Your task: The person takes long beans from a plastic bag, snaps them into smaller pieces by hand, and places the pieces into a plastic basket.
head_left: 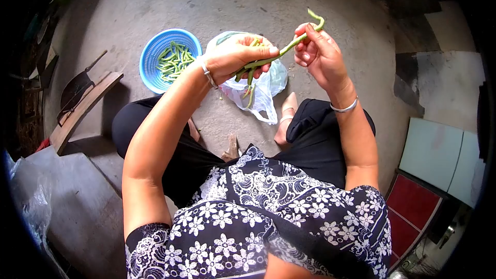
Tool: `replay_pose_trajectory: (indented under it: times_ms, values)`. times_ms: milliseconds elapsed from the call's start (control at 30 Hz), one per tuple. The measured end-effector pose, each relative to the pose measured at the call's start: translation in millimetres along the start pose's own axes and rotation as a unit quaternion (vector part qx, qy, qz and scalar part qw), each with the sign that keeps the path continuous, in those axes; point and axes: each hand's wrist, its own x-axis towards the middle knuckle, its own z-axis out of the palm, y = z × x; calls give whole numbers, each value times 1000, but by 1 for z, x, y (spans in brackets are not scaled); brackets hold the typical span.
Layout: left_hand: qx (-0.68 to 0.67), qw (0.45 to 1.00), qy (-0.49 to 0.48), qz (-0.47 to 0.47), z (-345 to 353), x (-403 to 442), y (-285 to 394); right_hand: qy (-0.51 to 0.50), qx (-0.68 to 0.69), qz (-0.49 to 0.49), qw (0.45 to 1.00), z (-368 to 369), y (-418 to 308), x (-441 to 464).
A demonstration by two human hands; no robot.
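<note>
My left hand (240,58) is closed around several green beans, their ends poking out below the fingers. One long green bean (290,46) stretches from this hand to my right hand (319,49), which pinches it near its curled far end. Below the hands a white plastic bag (258,94) lies on the floor, partly hidden by my left hand. To the left stands a blue plastic basket (146,58) with many short pieces of green bean (175,62) inside.
The concrete floor (232,0) spreads around. At the left are a wooden board (85,111) and a grey slab (77,191) with clear plastic (33,196). A cabinet with red panels (411,204) stands at the right. My feet (285,124) flank the bag.
</note>
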Motion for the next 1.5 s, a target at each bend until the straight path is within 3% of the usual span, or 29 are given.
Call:
replay_pose_trajectory:
  times_ms: [233, 333, 433, 533, 600, 667, 700, 733, 800, 867, 1000, 1033, 1233, 1500]
  values:
    - [-33, 998, -46, -10, 4, -3, 3, -55, -56, 4, 997, 4, 7, -1]
    - [33, 999, -24, -15, 0, -2, 0, -28, -11, -7, 1000, -2, 6, -1]
    - [66, 997, 45, 20, 0, 0, -4, 24, -2, -34, 999, -9, 3, 2]
    - [25, 979, 189, 70, -3, 8, -8, 60, -37, -69, 995, -6, 7, 1]
    - [-30, 971, 223, 79, -8, 10, -3, 77, -82, -97, 989, 10, 13, 0]
    - [-111, 924, 364, 36, -13, 11, -1, 42, -87, -138, 986, 13, 16, -4]
    - [-167, 895, 406, 81, -30, 16, -8, 35, -85, -150, 984, 14, 14, -7]
    - [-164, 889, 422, 64, -41, 11, -3, 26, -82, -162, 983, 15, 11, -10]
    - [-131, 905, 391, 104, -41, 7, 1, -2, -79, -130, 988, 18, 7, -13]
    - [-86, 952, 275, 100, -26, 3, 4, -17, -80, -73, 994, 19, 7, -13]
    - [-40, 999, 18, 19, -5, 5, -1, -32, -130, -35, 990, 13, 17, -7]
    - [-66, 998, -6, -3, -1, 2, 1, -16, -144, -32, 989, 12, 21, -5]
    - [-22, 1000, -6, -21, 4, 2, -1, 21, -146, -5, 989, 14, 12, -5]
    - [43, 995, 87, 21, 1, 5, -8, 30, -175, -110, 978, 4, 7, -1]
